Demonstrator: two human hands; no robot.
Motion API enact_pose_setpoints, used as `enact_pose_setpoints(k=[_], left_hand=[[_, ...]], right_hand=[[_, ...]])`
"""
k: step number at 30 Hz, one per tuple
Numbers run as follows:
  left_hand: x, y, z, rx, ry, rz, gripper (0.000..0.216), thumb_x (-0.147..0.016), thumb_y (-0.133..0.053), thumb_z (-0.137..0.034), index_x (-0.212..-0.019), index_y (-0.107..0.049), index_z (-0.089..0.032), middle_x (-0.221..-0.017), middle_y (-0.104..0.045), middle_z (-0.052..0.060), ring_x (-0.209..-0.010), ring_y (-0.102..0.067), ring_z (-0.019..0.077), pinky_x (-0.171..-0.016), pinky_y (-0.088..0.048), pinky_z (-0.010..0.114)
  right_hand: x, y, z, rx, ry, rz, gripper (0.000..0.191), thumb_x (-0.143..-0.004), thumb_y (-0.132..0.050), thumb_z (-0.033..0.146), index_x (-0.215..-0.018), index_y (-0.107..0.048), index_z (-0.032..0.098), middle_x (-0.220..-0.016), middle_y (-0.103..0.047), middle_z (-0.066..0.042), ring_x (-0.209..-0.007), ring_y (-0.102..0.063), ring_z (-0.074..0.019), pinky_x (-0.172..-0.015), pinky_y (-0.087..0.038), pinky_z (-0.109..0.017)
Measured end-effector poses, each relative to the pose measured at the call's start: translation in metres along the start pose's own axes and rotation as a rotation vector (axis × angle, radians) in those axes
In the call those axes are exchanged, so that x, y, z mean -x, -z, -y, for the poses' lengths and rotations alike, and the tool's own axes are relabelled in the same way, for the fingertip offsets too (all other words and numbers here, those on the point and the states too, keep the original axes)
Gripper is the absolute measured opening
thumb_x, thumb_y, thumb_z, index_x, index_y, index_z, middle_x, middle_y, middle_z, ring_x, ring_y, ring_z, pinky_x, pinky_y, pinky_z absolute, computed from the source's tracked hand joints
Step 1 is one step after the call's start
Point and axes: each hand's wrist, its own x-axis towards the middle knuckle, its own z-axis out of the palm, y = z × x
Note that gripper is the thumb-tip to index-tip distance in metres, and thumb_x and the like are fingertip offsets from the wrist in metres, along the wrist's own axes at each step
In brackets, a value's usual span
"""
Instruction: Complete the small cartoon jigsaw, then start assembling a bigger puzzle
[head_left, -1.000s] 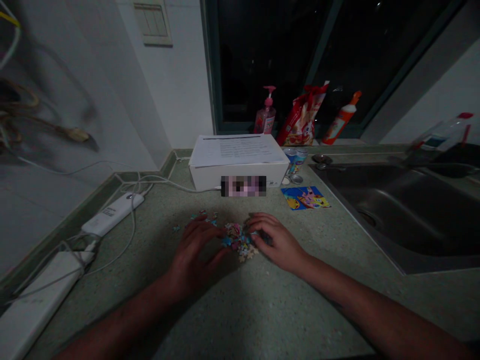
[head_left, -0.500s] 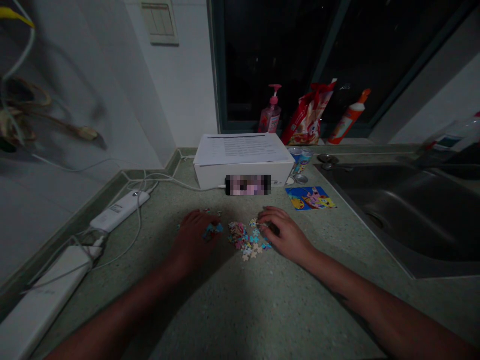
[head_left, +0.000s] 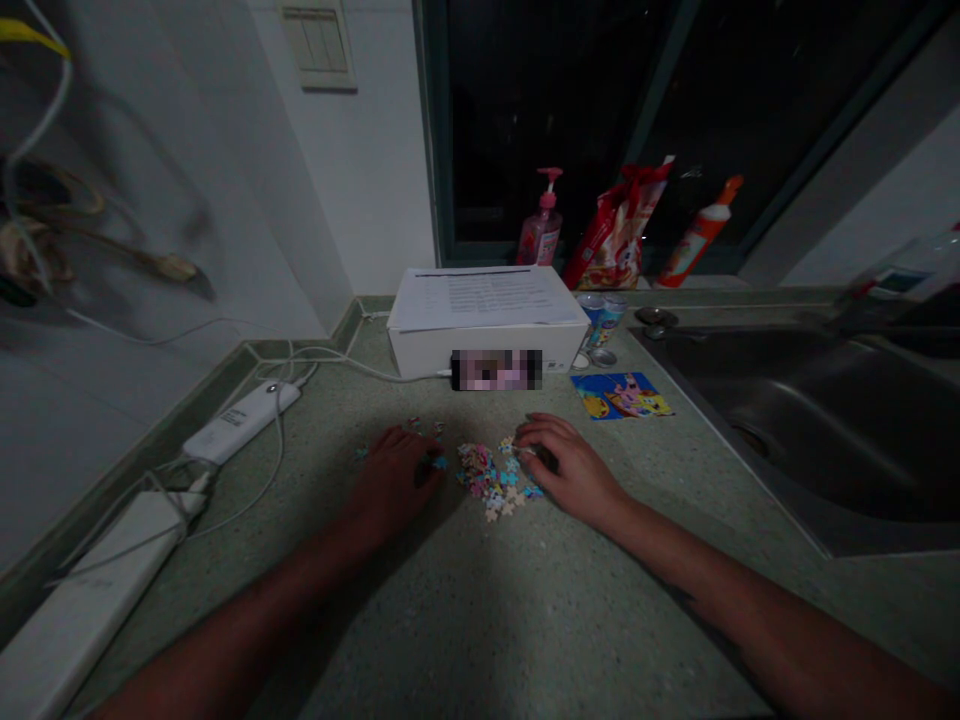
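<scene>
A small heap of jigsaw puzzle pieces (head_left: 476,465) lies on the counter between my hands, some face up in blue and pink, others showing plain beige backs. My left hand (head_left: 390,475) is to the left of the heap, fingers curled, with a blue puzzle piece (head_left: 440,462) at the thumb and fingertips. A few loose pieces (head_left: 414,425) lie just beyond its knuckles. At the heap's right edge, my right hand (head_left: 570,465) has bent fingers pinching a small pale puzzle piece (head_left: 529,450); its thumb is close to other pieces.
Behind the heap a phone (head_left: 496,370) leans on a white box (head_left: 420,350) topped with papers. A cartoon picture card (head_left: 622,396) lies right of it. The sink (head_left: 810,540) is at right. A power bank (head_left: 240,420), power strip (head_left: 112,580) and cables run along the left.
The blue pieces that showed by my left hand are fewer now, with one left at the fingertips, and its fingers have shifted slightly. My right hand stays almost still.
</scene>
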Motion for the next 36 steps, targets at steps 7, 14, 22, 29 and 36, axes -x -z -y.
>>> enact_pose_setpoints(k=[7, 14, 22, 29, 36], left_hand=[[0.0, 0.002, -0.005, -0.034, 0.026, 0.082, 0.013, -0.093, -0.066, -0.018, -0.102, -0.072, -0.026, -0.092, -0.077, 0.002, -0.088, -0.07, 0.0274, -0.096, -0.056, 0.053], [-0.003, 0.009, -0.012, -0.025, 0.059, 0.167, 0.015, -0.092, -0.066, -0.019, -0.104, -0.073, -0.023, -0.097, -0.077, 0.005, -0.096, -0.069, 0.0284, -0.103, -0.052, 0.054], [-0.003, 0.015, -0.029, 0.138, -0.171, 0.267, 0.017, -0.104, -0.063, -0.021, -0.113, -0.075, -0.029, -0.112, -0.08, 0.001, -0.106, -0.071, 0.0244, -0.123, -0.037, 0.059], [0.0, 0.011, -0.033, 0.152, -0.24, 0.265, 0.024, -0.105, -0.064, -0.021, -0.125, -0.074, -0.029, -0.121, -0.081, 0.001, -0.113, -0.07, 0.0247, -0.124, -0.033, 0.058], [0.0, 0.013, -0.038, 0.161, -0.258, 0.3, 0.029, -0.103, -0.066, -0.02, -0.13, -0.072, -0.029, -0.129, -0.079, 0.0, -0.122, -0.068, 0.0271, -0.124, -0.03, 0.058]], right_hand=[[-0.001, 0.002, 0.002, 0.033, 0.021, 0.008, 0.014, -0.101, -0.063, 0.024, -0.109, -0.073, 0.025, -0.117, -0.078, -0.009, -0.133, -0.064, -0.0333, -0.115, -0.051, -0.062], [0.0, 0.0, 0.006, 0.081, 0.066, 0.026, 0.017, -0.101, -0.062, 0.022, -0.114, -0.074, 0.025, -0.123, -0.077, -0.011, -0.136, -0.062, -0.0329, -0.116, -0.05, -0.063], [0.002, -0.002, 0.004, 0.125, 0.087, 0.032, 0.018, -0.101, -0.062, 0.019, -0.115, -0.073, 0.024, -0.126, -0.076, -0.011, -0.139, -0.06, -0.0333, -0.115, -0.051, -0.063], [0.001, -0.002, 0.008, 0.153, 0.1, 0.056, 0.019, -0.101, -0.062, 0.018, -0.114, -0.074, 0.024, -0.129, -0.075, -0.01, -0.14, -0.059, -0.0335, -0.116, -0.052, -0.062], [-0.001, 0.0, 0.015, 0.146, 0.153, 0.094, 0.022, -0.101, -0.061, 0.015, -0.116, -0.074, 0.024, -0.13, -0.074, -0.011, -0.143, -0.057, -0.0335, -0.116, -0.052, -0.061]])
